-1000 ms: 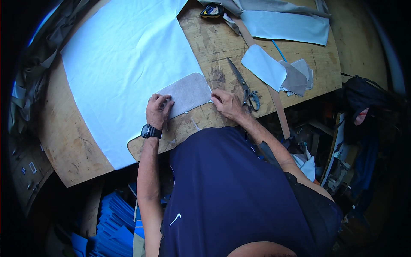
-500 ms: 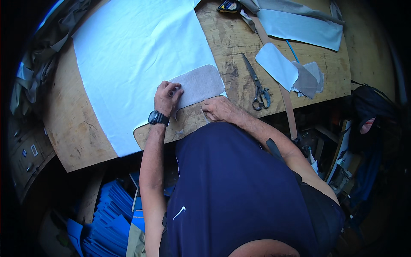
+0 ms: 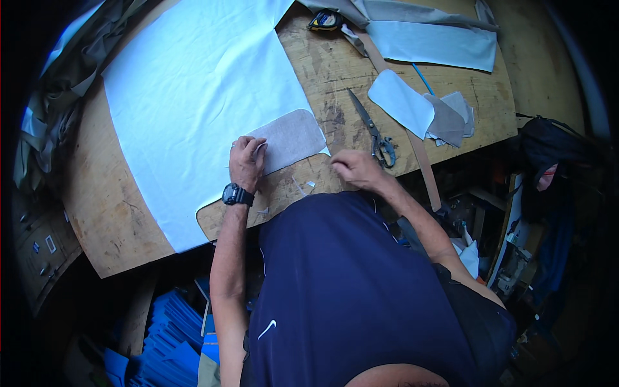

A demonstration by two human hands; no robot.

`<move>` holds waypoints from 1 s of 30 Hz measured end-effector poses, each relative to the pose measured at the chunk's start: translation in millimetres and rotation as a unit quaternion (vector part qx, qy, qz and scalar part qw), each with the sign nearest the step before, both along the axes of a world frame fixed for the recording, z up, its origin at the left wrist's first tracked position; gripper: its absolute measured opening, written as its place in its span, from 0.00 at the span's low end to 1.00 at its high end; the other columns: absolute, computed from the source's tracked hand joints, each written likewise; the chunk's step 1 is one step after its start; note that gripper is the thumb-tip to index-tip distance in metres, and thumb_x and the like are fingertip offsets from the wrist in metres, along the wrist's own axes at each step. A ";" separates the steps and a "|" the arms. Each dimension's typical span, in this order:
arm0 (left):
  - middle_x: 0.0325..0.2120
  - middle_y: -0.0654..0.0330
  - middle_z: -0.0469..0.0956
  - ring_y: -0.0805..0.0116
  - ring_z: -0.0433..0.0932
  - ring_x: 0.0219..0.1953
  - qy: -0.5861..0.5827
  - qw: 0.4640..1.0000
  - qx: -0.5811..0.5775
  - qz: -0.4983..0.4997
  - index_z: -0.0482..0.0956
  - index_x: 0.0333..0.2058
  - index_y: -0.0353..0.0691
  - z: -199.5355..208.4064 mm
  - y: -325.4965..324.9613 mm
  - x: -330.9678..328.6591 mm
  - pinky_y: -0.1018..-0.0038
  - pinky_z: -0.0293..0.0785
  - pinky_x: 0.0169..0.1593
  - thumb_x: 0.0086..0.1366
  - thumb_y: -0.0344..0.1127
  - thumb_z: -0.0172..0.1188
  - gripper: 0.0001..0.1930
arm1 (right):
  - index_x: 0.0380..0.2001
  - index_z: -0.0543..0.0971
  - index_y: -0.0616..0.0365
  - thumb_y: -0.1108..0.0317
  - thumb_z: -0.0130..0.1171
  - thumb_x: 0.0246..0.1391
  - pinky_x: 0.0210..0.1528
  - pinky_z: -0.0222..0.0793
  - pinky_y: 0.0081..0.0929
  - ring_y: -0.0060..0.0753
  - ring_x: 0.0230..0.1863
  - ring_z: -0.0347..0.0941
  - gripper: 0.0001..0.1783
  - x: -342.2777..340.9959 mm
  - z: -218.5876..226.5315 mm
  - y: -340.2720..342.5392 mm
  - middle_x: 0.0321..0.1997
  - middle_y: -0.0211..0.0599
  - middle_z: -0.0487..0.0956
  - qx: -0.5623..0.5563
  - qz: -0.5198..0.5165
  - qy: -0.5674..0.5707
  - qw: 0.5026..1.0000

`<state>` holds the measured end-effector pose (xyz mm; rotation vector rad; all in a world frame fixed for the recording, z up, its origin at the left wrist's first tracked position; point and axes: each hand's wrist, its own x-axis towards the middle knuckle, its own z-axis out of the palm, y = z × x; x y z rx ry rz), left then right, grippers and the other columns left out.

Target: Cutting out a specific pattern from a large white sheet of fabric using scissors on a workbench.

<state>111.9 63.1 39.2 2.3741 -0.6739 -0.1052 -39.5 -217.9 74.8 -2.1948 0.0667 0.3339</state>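
Observation:
A large white fabric sheet (image 3: 193, 97) covers much of the wooden table's left side. On its near right corner lies a grey fabric piece (image 3: 290, 138) with rounded corners. My left hand (image 3: 247, 161), wearing a black watch, has its fingers closed at the left end of the grey piece. Just right of the white corner, apart from the cloth, is my right hand (image 3: 360, 171). Its fingers are curled together, and whatever may be in them is hidden. Small white scraps (image 3: 311, 184) lie on the wood between my hands.
Large dark scissors (image 3: 364, 113) lie right of the sheet. Beyond them are a white rounded piece (image 3: 401, 103), grey pieces (image 3: 448, 122), a long brown strip (image 3: 422, 161) and a blue stick (image 3: 422, 77). A tape measure (image 3: 324, 21) sits at the back. The table's edge is near my body.
My right hand has moved right, away from the grey piece's near edge. Small scraps now show where it was. My left hand stays at the grey piece's left end.

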 end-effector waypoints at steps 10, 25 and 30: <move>0.56 0.55 0.74 0.51 0.68 0.64 -0.063 0.998 -0.022 0.008 0.83 0.48 0.47 -22.5 -60.1 -33.0 0.53 0.60 0.65 0.64 0.36 0.66 0.13 | 0.53 0.73 0.61 0.70 0.66 0.51 0.55 0.70 0.50 0.59 0.52 0.72 0.26 -60.0 -0.4 -76.2 0.50 0.51 0.74 -0.235 -0.152 -0.057 0.958; 0.58 0.54 0.72 0.51 0.66 0.66 -0.106 0.994 0.008 0.033 0.82 0.52 0.47 -23.1 -63.7 -40.2 0.53 0.57 0.68 0.63 0.39 0.66 0.18 | 0.50 0.72 0.62 0.69 0.69 0.46 0.50 0.72 0.49 0.58 0.51 0.70 0.27 -61.3 6.9 -71.4 0.48 0.51 0.70 -0.282 -0.070 -0.066 0.954; 0.58 0.54 0.72 0.51 0.66 0.66 -0.106 0.993 0.031 0.032 0.82 0.52 0.48 -20.4 -65.7 -42.0 0.54 0.57 0.68 0.62 0.41 0.66 0.19 | 0.53 0.71 0.61 0.71 0.63 0.50 0.49 0.74 0.48 0.56 0.48 0.74 0.26 -60.1 -2.5 -71.2 0.48 0.50 0.74 -0.276 -0.048 -0.036 0.959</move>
